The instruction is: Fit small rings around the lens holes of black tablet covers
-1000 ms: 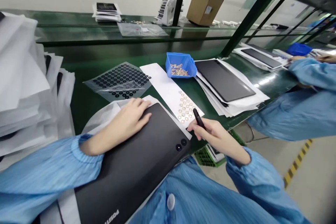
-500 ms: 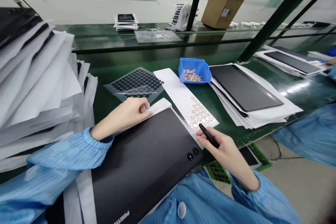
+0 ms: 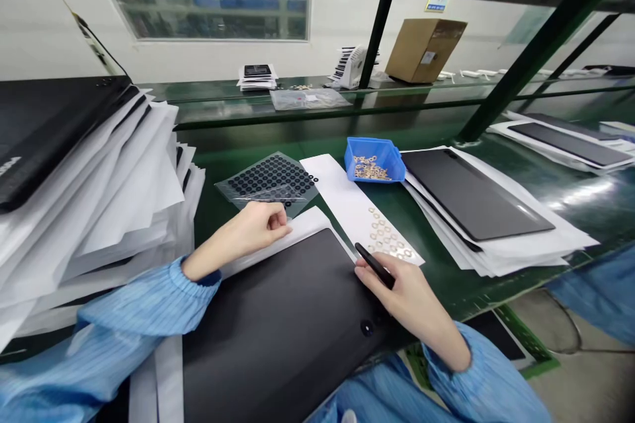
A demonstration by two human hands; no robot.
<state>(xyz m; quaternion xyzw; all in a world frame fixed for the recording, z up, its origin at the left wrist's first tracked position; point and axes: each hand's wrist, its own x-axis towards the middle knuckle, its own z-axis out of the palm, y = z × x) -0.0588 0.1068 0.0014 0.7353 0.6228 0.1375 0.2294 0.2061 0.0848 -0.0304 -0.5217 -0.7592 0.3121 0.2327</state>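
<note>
A black tablet back cover lies at a slant in front of me on white paper, one round camera lens showing near its right corner. Over the paper's far edge is my left hand, fingers curled into a pinch; what they hold, if anything, is too small to make out. My right hand grips a slim black pen-like tool above the cover's right edge. Beyond it, a white sheet carries rows of small tan rings. A clear sheet of black rings lies past my left hand.
A tall pile of paper-interleaved covers stands at left. A blue bin holds loose tan rings. To its right are stacked dark panels on paper. Behind, a shelf carries a cardboard box. At far right a blue sleeve shows.
The view has tilted up, so things sit lower in it. My right hand has moved left with the black tool, over the cover's edge. My left hand keeps its pinch by the paper.
</note>
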